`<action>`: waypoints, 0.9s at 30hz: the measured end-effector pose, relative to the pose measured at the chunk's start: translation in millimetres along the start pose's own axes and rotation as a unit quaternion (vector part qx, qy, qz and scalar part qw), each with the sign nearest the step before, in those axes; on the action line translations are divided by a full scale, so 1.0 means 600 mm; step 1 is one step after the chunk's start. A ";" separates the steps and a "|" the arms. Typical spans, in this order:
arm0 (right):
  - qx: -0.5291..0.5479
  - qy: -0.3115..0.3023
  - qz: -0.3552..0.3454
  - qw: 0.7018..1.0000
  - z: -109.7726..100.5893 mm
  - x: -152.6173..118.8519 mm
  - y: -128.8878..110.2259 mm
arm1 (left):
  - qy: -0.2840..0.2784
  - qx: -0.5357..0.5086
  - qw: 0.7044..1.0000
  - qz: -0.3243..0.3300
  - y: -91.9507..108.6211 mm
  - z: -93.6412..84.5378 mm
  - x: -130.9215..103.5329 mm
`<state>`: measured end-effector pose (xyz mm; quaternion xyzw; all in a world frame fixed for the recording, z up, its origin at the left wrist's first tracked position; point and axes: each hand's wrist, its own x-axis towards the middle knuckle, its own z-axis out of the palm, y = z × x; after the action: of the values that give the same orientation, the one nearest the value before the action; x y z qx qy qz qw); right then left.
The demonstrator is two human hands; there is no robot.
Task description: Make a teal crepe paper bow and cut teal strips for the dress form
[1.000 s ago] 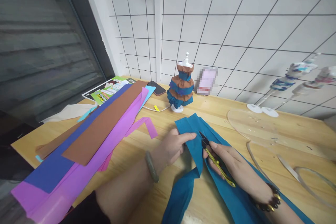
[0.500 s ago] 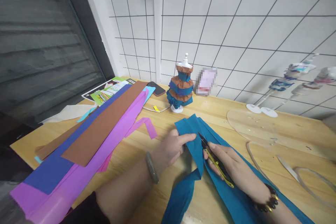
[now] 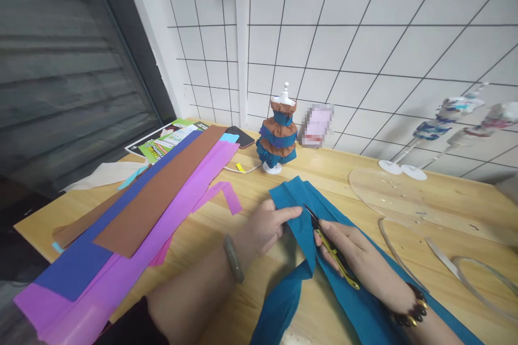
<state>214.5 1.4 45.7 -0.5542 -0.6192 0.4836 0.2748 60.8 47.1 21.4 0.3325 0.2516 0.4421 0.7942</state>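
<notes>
Teal paper (image 3: 300,226) is gripped by left hand (image 3: 261,226), one cutter (image 3: 332,252) by right (image 3: 360,256), three mannequins (image 3: 279,132) behind.

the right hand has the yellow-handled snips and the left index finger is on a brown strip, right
The strip's colour is wrong: the head view shows the left hand with its index finger on a teal strip. The right hand does have the yellow-handled snips.
</notes>
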 end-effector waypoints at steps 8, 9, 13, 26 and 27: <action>-0.010 -0.005 0.009 1.000 0.001 -0.004 -0.002 | 0.004 0.019 1.000 -0.011 0.001 -0.003 0.001; -0.009 -0.004 0.011 1.000 0.002 -0.003 -0.002 | 0.014 0.024 1.000 -0.012 0.002 -0.003 0.000; -0.003 -0.009 0.013 1.000 0.006 -0.001 -0.004 | 0.029 0.023 0.999 -0.002 0.006 0.000 -0.001; -0.011 -0.046 0.017 0.999 0.012 -0.002 0.000 | 0.042 0.017 0.998 0.036 0.005 -0.012 0.006; -0.016 -0.049 0.015 0.999 0.014 -0.002 0.000 | 0.043 0.020 0.998 0.041 0.006 -0.013 0.006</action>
<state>207.7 -2.2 42.7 -0.5434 -0.6310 0.5043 0.2286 55.3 54.3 18.4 0.3394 0.2802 0.4833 0.7568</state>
